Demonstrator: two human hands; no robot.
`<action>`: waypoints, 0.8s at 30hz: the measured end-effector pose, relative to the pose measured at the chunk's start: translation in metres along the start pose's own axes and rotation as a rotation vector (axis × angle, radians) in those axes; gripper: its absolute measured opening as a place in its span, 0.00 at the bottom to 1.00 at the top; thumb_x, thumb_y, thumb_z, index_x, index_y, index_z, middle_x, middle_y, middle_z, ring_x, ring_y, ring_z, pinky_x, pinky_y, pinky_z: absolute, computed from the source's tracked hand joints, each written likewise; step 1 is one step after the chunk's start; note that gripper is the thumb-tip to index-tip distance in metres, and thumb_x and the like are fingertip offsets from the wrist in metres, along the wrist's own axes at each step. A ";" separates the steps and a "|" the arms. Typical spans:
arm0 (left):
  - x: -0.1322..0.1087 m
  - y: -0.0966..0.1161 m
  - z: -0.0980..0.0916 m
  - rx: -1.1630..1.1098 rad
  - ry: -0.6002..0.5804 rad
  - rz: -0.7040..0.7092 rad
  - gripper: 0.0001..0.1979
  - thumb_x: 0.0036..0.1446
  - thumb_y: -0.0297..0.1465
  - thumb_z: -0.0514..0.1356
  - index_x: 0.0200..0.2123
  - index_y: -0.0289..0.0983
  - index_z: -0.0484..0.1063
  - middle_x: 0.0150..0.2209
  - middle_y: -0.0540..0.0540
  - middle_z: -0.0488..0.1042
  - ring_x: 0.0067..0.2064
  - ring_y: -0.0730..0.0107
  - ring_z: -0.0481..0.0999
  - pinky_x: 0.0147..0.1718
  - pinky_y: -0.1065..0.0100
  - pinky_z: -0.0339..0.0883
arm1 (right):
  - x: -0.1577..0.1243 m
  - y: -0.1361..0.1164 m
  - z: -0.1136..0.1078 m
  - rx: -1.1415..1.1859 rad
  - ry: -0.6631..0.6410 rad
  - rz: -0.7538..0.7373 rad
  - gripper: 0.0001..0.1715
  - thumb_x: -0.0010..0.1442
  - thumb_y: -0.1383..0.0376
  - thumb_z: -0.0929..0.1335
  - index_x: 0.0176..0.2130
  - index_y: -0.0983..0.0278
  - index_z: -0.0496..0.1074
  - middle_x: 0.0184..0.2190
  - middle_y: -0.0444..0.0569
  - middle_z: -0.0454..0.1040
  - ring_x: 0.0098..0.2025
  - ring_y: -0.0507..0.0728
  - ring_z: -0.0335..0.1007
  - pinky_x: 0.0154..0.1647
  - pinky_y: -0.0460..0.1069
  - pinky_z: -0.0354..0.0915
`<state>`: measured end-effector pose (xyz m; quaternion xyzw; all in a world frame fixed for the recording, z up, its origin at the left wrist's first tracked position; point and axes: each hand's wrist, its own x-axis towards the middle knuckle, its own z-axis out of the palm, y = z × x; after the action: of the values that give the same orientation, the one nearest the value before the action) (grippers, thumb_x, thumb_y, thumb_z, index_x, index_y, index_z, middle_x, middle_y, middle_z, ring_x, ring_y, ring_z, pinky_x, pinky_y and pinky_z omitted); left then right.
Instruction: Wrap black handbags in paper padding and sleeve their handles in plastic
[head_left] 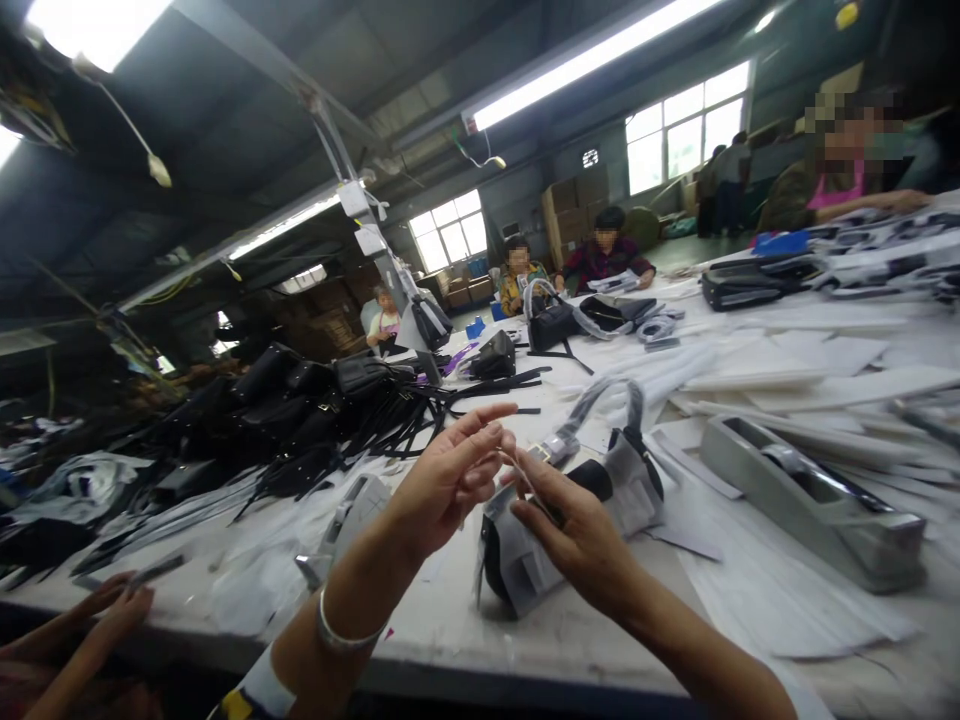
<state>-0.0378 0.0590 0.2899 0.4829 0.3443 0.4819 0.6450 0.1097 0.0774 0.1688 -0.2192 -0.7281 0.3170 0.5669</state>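
The wrapped bag (519, 556) is set at lower centre, presumably for easy reach, beside the half-curled left hand (456, 475) and bent-fingered right hand (576, 515); whether anything is pinched cannot be told.

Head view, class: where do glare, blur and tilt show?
Head view: glare whitens the long ceiling lamp and windows; head view: the left edge looks smeared, the wrapped bag slightly soft; head view: the post leans as the room appears tilted.

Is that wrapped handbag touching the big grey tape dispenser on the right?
Apart. The head view shows white sheets in the gap between the handbag and the tape dispenser.
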 end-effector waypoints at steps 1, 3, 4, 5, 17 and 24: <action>0.001 0.001 0.004 -0.015 -0.021 -0.008 0.16 0.60 0.26 0.63 0.51 0.34 0.73 0.33 0.52 0.68 0.19 0.92 0.53 0.13 0.87 0.45 | -0.003 0.003 -0.002 -0.020 0.006 -0.018 0.30 0.68 0.63 0.65 0.67 0.53 0.59 0.65 0.47 0.64 0.65 0.58 0.62 0.66 0.54 0.59; 0.002 0.002 0.009 -0.039 -0.058 -0.021 0.15 0.60 0.24 0.63 0.51 0.34 0.73 0.34 0.51 0.69 0.19 0.93 0.53 0.14 0.87 0.46 | -0.010 0.010 -0.006 -0.042 0.022 -0.036 0.26 0.69 0.63 0.63 0.65 0.54 0.62 0.65 0.47 0.64 0.66 0.58 0.60 0.67 0.54 0.59; 0.003 0.002 0.011 -0.047 -0.071 -0.024 0.15 0.60 0.23 0.62 0.51 0.33 0.74 0.35 0.51 0.69 0.19 0.93 0.52 0.14 0.86 0.46 | -0.014 0.013 -0.009 -0.044 0.024 -0.035 0.25 0.70 0.63 0.62 0.65 0.55 0.63 0.65 0.47 0.64 0.66 0.57 0.60 0.67 0.54 0.58; 0.004 0.001 0.012 -0.054 -0.081 -0.028 0.15 0.60 0.23 0.62 0.51 0.33 0.74 0.35 0.51 0.69 0.19 0.93 0.52 0.13 0.86 0.45 | -0.019 0.015 -0.011 -0.047 0.020 -0.029 0.25 0.71 0.63 0.61 0.65 0.55 0.63 0.65 0.48 0.64 0.66 0.57 0.59 0.67 0.54 0.57; 0.021 -0.013 0.026 -0.029 -0.182 -0.115 0.16 0.59 0.25 0.64 0.50 0.34 0.75 0.29 0.53 0.67 0.19 0.91 0.52 0.15 0.85 0.47 | -0.024 -0.017 -0.015 0.286 0.125 0.202 0.35 0.64 0.60 0.70 0.66 0.57 0.58 0.41 0.48 0.80 0.44 0.56 0.78 0.48 0.52 0.73; 0.018 -0.030 -0.022 0.406 -0.180 0.009 0.16 0.62 0.34 0.62 0.52 0.36 0.73 0.34 0.47 0.76 0.30 0.77 0.73 0.30 0.75 0.67 | -0.036 -0.017 -0.027 0.415 0.095 0.589 0.23 0.60 0.49 0.70 0.42 0.66 0.77 0.27 0.48 0.78 0.20 0.51 0.73 0.15 0.42 0.61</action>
<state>-0.0433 0.0806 0.2549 0.6454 0.3731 0.3606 0.5606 0.1458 0.0474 0.1604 -0.3142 -0.5267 0.5972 0.5170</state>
